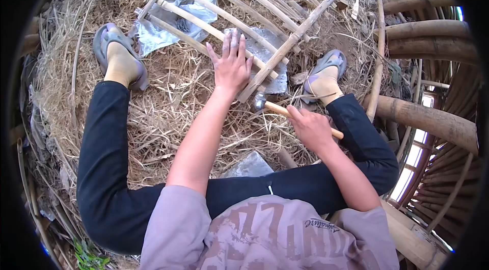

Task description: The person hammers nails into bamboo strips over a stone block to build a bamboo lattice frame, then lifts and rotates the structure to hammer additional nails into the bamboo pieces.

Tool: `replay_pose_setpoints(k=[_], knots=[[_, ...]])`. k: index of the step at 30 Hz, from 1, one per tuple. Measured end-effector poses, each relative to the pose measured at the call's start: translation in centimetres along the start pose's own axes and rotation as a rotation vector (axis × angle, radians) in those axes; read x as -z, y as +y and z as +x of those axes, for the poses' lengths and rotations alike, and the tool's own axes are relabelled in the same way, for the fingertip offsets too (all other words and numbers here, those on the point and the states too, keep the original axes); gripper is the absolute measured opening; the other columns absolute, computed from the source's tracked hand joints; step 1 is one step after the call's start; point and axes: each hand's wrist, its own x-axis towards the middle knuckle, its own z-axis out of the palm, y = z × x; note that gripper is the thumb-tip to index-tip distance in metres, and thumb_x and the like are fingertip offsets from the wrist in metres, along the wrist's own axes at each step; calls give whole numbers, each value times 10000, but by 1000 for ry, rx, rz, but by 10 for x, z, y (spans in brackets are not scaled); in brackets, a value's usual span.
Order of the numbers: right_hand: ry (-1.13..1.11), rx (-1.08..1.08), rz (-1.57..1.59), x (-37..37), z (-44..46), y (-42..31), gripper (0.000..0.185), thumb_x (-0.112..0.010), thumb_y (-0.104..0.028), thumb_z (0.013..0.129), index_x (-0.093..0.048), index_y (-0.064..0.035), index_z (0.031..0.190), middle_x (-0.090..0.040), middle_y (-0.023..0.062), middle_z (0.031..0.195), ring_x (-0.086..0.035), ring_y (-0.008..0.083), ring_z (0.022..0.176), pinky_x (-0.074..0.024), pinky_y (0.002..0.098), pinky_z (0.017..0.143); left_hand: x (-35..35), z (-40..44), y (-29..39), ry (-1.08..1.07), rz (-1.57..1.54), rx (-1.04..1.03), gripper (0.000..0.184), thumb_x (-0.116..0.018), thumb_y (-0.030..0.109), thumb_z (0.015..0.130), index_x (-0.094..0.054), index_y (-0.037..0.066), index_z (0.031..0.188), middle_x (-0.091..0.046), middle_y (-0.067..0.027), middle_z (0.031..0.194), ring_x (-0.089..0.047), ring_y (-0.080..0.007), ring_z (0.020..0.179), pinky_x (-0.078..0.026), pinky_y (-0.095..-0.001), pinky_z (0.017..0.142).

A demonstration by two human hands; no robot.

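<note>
My left hand (232, 66) lies flat with its fingers spread on the slats of a bamboo frame (204, 24). The frame is made of several long thin slats joined to crossbars. Its near crossbar (290, 46) runs slantwise just right of that hand. In my right hand (311, 128) is a hammer (277, 109), gripped round its wooden handle. The metal hammer head (260, 101) is close to the lower end of the crossbar; whether they touch I cannot tell. Under the slats lies a flat grey slab (276, 79), partly covered by the frame.
A crumpled clear plastic bag (153, 35) lies under the frame's left side. Dry straw (168, 97) covers the ground. Another grey slab (249, 165) rests near my lap. Thick bamboo poles (428, 122) stand along the right. My sandalled feet (122, 58) flank the frame.
</note>
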Motion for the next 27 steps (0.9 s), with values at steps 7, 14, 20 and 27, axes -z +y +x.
replay_pose_setpoints(k=[7,14,20,27], knots=[[100,47,29,-24,11,2,213,-615,-205,964,-582,-162,1170,-609,53,771,-695,257,672,-534,410,509,-1,0,0,19,15,1,629,-487,444,998,-435,119,1534,-313,-99,1655,-257,-274,1543,-58,-734,1176],[173,123,-22,-41,19,17,321,-615,-129,890,-592,-127,1211,-586,53,792,-684,229,670,-524,374,499,-4,0,-1,51,26,-11,634,-513,470,973,-476,131,1506,-350,-92,1639,-295,-270,1526,-73,-759,1165],[211,185,-11,-48,16,27,319,-622,-115,880,-592,-119,1198,-567,50,772,-671,219,666,-528,363,515,-3,-1,-1,36,20,-7,631,-510,456,978,-464,137,1521,-342,-95,1642,-278,-270,1533,-65,-743,1171],[255,201,1,-58,19,32,292,-623,-119,882,-592,-122,1172,-542,42,745,-655,212,634,-523,365,501,0,1,1,10,26,-2,634,-510,435,980,-442,138,1536,-313,-91,1659,-263,-275,1538,-55,-718,1175]])
